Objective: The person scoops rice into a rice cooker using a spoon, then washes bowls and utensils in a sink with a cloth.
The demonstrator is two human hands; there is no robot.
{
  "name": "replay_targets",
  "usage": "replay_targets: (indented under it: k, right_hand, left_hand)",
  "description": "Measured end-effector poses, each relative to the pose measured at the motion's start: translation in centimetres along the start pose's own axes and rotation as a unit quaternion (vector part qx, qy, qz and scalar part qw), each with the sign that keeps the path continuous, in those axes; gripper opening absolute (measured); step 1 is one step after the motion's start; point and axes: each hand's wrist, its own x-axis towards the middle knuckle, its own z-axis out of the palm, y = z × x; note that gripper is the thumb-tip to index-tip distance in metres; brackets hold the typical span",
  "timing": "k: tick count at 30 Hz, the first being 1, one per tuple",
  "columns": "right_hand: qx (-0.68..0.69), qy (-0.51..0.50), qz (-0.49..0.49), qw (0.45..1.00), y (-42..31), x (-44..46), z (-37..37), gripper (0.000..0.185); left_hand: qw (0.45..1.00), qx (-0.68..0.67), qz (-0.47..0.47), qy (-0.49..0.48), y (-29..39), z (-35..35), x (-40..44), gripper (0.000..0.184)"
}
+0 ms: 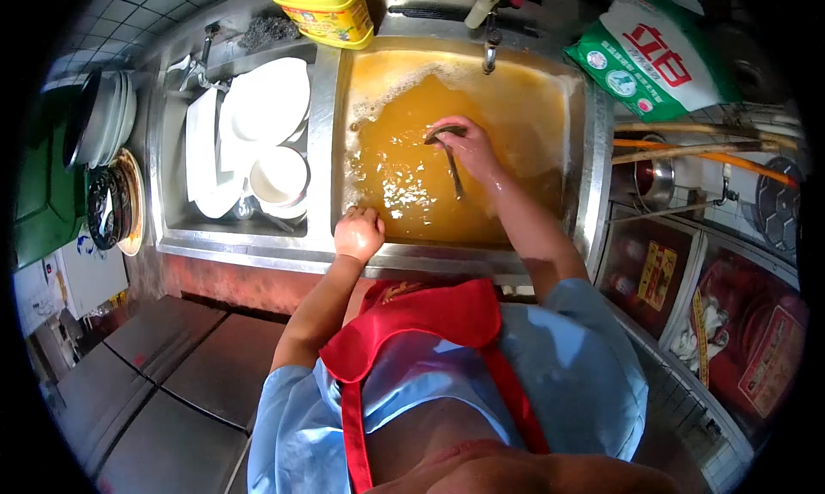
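My right hand (468, 148) is over the right sink basin, closed around a dark metal spoon (455, 174). Its rounded end is by my fingers, and the thin handle points down toward the water. Cloudy orange-brown water (404, 141) with foam along its edges fills this basin. At the front left corner of the basin, my left hand (359, 233) rests with its fingers curled over the steel sink rim (447, 259). Part of those fingers is hidden from me.
White plates and bowls (265, 103) are piled in the left basin. Behind stand a yellow jug (331, 17) and a faucet (491, 51). A green-and-white detergent bag (649, 60) and sticks (696, 146) lie at right. Stacked dishes (107, 120) stand at far left.
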Motion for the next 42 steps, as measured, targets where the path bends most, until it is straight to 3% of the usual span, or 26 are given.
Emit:
replay_targets:
  k: [3, 6, 7, 10, 12, 13, 16, 17, 20, 23, 27, 30, 31, 34, 36, 42]
  right_hand:
    - [0.024, -0.045, -0.033, 0.998, -3.1, -0.9, 1.0, 0.017]
    - [0.080, -0.113, -0.067, 0.988, -6.2, -1.6, 1.8, 0.021]
    - [0.103, -0.137, -0.077, 0.982, -7.0, -1.9, 2.0, 0.022]
    - [0.144, -0.176, -0.072, 0.971, -9.0, -2.3, 2.8, 0.023]
    - [0.170, -0.174, -0.078, 0.967, -9.4, -2.7, 3.3, 0.023]
    - [0.183, -0.173, -0.078, 0.965, -9.5, -2.9, 3.6, 0.022]
    - [0.200, -0.134, -0.061, 0.969, -8.0, -3.0, 3.8, 0.020]
    - [0.143, -0.124, -0.020, 0.982, -7.6, -3.4, 3.5, 0.017]
    - [0.032, -0.110, 0.012, 0.993, -5.8, -4.3, 2.7, 0.018]
    - [0.020, -0.099, -0.028, 0.994, -4.2, -4.4, 2.4, 0.020]
    - [0.016, -0.078, -0.057, 0.995, -3.9, -4.8, 2.8, 0.024]
    - [0.021, -0.099, -0.032, 0.994, -4.4, -5.0, 2.6, 0.028]
    - [0.027, -0.099, -0.033, 0.994, -4.4, -5.0, 2.5, 0.029]
    - [0.038, -0.089, -0.036, 0.995, -4.4, -4.8, 2.6, 0.030]
    - [0.036, -0.072, -0.037, 0.996, -4.5, -4.7, 2.7, 0.031]
    - [0.043, 0.090, 0.003, 0.995, -5.2, -4.1, 4.1, 0.027]
  left_hand:
    - [0.999, -0.013, -0.015, -0.027, 0.2, -0.2, 0.2, 0.011]
    - [0.993, -0.118, 0.007, 0.008, -0.6, 1.3, 1.0, 0.021]
    - [0.970, -0.237, -0.046, -0.038, 0.5, 0.8, 1.7, 0.035]
    - [0.936, -0.350, 0.030, -0.029, 4.6, -0.4, 3.1, 0.047]
    - [0.911, -0.398, 0.027, -0.104, 7.2, -1.7, 3.8, 0.044]
    - [0.907, -0.403, 0.023, -0.120, 7.8, -1.1, 4.2, 0.032]
    - [0.897, -0.408, 0.032, -0.165, 8.3, -0.1, 4.9, 0.019]
    - [0.880, -0.449, 0.016, -0.150, 8.6, 0.2, 4.8, 0.014]
    - [0.890, -0.439, 0.055, -0.113, 8.4, 0.8, 4.8, 0.011]
    - [0.961, -0.259, 0.079, 0.060, 9.0, -0.4, 4.5, 0.017]
    - [0.982, -0.169, 0.034, 0.077, 9.4, -1.9, 4.4, 0.033]
    - [0.949, -0.265, 0.078, 0.152, 9.3, -2.4, 4.5, 0.033]
    - [0.935, -0.274, 0.122, 0.191, 9.0, -2.3, 4.8, 0.023]
    - [0.936, -0.294, 0.113, 0.155, 8.2, -1.6, 4.8, 0.016]
    - [0.935, -0.346, 0.039, 0.069, 8.4, -1.7, 4.2, 0.013]
    - [0.922, -0.387, -0.014, -0.015, 9.4, -2.2, 3.8, 0.011]
